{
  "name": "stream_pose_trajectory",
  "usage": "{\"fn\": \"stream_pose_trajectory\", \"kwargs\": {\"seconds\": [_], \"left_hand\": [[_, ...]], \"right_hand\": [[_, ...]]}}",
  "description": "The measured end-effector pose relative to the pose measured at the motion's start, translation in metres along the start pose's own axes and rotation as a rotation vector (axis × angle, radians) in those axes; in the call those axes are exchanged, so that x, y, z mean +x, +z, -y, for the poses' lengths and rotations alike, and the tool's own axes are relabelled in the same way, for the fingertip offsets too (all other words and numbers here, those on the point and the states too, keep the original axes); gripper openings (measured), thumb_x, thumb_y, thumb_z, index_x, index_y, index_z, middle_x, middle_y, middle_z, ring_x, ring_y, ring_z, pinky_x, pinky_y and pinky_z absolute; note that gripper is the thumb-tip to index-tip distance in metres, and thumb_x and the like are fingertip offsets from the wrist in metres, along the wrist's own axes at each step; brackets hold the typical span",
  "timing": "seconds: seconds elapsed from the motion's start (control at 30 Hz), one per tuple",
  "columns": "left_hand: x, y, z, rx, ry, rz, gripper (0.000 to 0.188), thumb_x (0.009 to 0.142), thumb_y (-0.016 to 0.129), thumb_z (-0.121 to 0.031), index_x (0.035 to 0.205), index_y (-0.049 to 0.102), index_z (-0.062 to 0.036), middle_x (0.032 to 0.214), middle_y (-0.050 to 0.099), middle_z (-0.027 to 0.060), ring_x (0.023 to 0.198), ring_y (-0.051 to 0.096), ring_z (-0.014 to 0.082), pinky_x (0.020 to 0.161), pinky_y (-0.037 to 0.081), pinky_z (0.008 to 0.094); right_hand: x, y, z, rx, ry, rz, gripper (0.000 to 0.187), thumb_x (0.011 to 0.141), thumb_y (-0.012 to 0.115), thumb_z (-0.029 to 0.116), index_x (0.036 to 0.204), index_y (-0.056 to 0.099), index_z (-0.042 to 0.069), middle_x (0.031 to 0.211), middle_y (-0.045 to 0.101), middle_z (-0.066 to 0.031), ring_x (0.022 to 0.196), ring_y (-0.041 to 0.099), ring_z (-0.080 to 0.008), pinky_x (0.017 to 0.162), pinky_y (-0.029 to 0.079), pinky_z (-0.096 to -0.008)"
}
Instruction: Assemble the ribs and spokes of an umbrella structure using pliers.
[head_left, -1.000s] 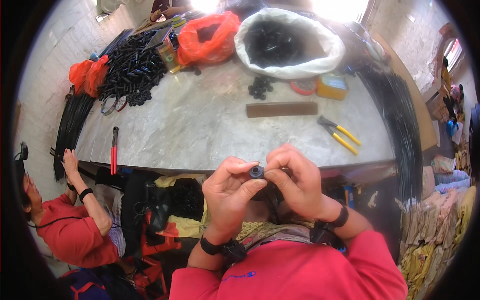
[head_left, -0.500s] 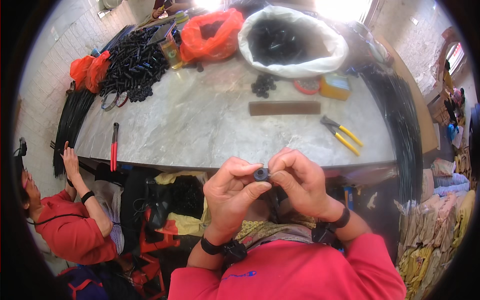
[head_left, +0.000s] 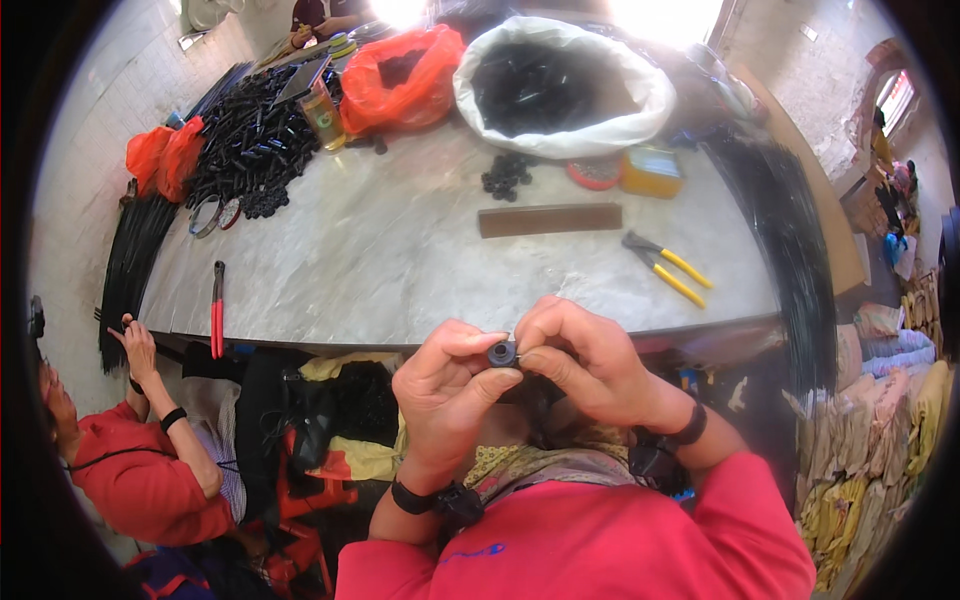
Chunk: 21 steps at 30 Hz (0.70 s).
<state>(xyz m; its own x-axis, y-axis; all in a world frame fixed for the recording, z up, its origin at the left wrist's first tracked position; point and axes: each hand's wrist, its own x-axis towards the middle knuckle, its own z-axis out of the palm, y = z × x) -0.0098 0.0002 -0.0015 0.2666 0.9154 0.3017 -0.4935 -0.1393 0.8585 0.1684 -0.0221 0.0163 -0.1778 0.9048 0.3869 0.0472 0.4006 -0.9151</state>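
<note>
1. Pale grey stone tabletop [head_left: 370, 240], bending at its rim through the lens, carries a flat brown bar [head_left: 549, 220] that serves as landmark. Beyond the bar stand a white sack [head_left: 560, 147] of black pieces and, farther left, an orange-red bag [head_left: 400, 112].

2. Just beyond the bar's left end sits a cluster of small black pieces [head_left: 507, 176]; past its right end are a round red tin [head_left: 594, 174] and an amber box [head_left: 651, 172]. Yellow-handled pliers [head_left: 680, 285] lie to its near right, a red-handled tool [head_left: 219, 292] well to its left.

3. Nearer the wearer than the bar, roughly in line with its left end, a small black ring-shaped part [head_left: 503, 353] is held up, appearing just off the table's near edge.

4. Left hand [head_left: 440, 375]: thumb and forefinger pinch the part. Right hand [head_left: 585, 360]: thumb and fingers are drawn together at the part's right side; I cannot tell whether they grip it or something fine.

5. Sideways pressure from the right fingertips could twist the part out of the left pinch, since the contact looks small. Dropped there, it might miss the tabletop and land in the lap or on the floor.
</note>
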Motion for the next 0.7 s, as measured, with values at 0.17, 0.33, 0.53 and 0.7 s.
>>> {"fn": "stream_pose_trajectory", "kwargs": {"seconds": [0.17, 0.33, 0.53, 0.7], "left_hand": [[0.0, 0.004, 0.0, -0.008, -0.033, -0.037, 0.034, 0.076, 0.079, 0.01, 0.107, 0.067, 0.0037, 0.099, 0.062, 0.0069, 0.09, 0.06, 0.0131, 0.08, 0.049, 0.0244], [0.0, 0.004, 0.001, -0.011, -0.016, -0.029, 0.034, 0.076, 0.079, 0.011, 0.107, 0.066, 0.0047, 0.099, 0.061, 0.007, 0.09, 0.06, 0.0132, 0.079, 0.05, 0.0243], [0.0, 0.003, 0.001, -0.004, -0.017, -0.023, 0.034, 0.076, 0.079, 0.011, 0.107, 0.066, 0.0057, 0.098, 0.061, 0.0072, 0.089, 0.06, 0.013, 0.079, 0.049, 0.0241], [0.0, 0.0, 0.003, 0.006, -0.009, -0.013, 0.034, 0.076, 0.08, 0.009, 0.108, 0.066, 0.0056, 0.1, 0.062, 0.0087, 0.092, 0.062, 0.0149, 0.083, 0.051, 0.0252]], "right_hand": [[-0.002, -0.002, 0.001, -0.048, 0.011, 0.001, 0.005, 0.097, 0.063, 0.003, 0.099, 0.058, 0.001, 0.09, 0.058, -0.0067, 0.075, 0.056, -0.0152, 0.069, 0.047, -0.0283], [-0.005, 0.0, -0.002, 0.109, 0.059, -0.036, 0.007, 0.097, 0.064, 0.004, 0.102, 0.06, 0.0, 0.091, 0.059, -0.0043, 0.076, 0.056, -0.01, 0.068, 0.047, -0.0256], [-0.005, 0.001, -0.003, 0.084, 0.035, -0.043, 0.007, 0.097, 0.065, 0.004, 0.102, 0.061, 0.001, 0.091, 0.06, -0.004, 0.076, 0.056, -0.0094, 0.068, 0.047, -0.0248], [-0.005, 0.003, -0.005, 0.114, 0.03, -0.06, 0.007, 0.096, 0.065, 0.005, 0.101, 0.061, 0.001, 0.091, 0.06, -0.0044, 0.075, 0.056, -0.0098, 0.067, 0.046, -0.0251]]}}
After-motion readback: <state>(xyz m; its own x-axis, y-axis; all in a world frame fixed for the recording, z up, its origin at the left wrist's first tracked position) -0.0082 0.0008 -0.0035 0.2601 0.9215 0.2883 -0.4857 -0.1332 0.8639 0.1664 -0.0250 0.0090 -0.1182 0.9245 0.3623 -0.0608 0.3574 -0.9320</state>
